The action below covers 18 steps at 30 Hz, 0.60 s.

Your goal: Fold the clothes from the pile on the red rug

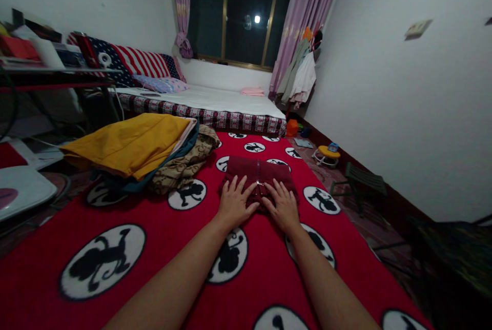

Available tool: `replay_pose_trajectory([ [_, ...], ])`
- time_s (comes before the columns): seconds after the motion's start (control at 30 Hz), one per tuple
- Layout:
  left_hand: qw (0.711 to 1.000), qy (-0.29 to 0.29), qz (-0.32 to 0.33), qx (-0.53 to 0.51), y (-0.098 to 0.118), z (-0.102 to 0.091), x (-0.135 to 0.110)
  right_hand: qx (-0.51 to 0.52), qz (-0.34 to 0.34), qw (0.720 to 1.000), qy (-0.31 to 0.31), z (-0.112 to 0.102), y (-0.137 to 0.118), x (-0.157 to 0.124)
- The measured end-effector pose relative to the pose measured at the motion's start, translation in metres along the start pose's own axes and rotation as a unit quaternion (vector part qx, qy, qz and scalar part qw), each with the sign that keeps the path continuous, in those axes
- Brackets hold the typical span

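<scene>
A folded dark red garment (258,172) with a small metal zip pull at its middle lies on a red blanket (161,248) printed with black-and-white round figures. My left hand (233,203) rests flat on the garment's near left part, fingers spread. My right hand (283,204) lies flat on its near right part, fingers stretched out. Both hands are open and press down on the cloth, close together on either side of the zip.
A pile of folded clothes (134,148), yellow on top, lies to the left on the blanket. Behind stands a bed (215,102) with striped pillows. A small stool (326,155) and a dark folding stool (361,181) sit on the floor at right.
</scene>
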State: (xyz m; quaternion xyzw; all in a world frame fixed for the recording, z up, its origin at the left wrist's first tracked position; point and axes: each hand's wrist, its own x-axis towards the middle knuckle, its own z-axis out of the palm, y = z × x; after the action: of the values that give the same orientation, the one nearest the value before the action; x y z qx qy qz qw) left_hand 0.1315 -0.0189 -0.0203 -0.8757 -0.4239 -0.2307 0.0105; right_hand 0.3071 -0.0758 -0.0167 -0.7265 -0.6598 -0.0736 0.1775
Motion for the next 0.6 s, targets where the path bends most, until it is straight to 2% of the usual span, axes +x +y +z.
replay_pose_trajectory([
  [0.6,1.0,-0.001,0.003,-0.002,-0.0021,0.0023,0.0001,0.025,-0.016,1.0,0.008,0.0053,0.0072,-0.0007],
])
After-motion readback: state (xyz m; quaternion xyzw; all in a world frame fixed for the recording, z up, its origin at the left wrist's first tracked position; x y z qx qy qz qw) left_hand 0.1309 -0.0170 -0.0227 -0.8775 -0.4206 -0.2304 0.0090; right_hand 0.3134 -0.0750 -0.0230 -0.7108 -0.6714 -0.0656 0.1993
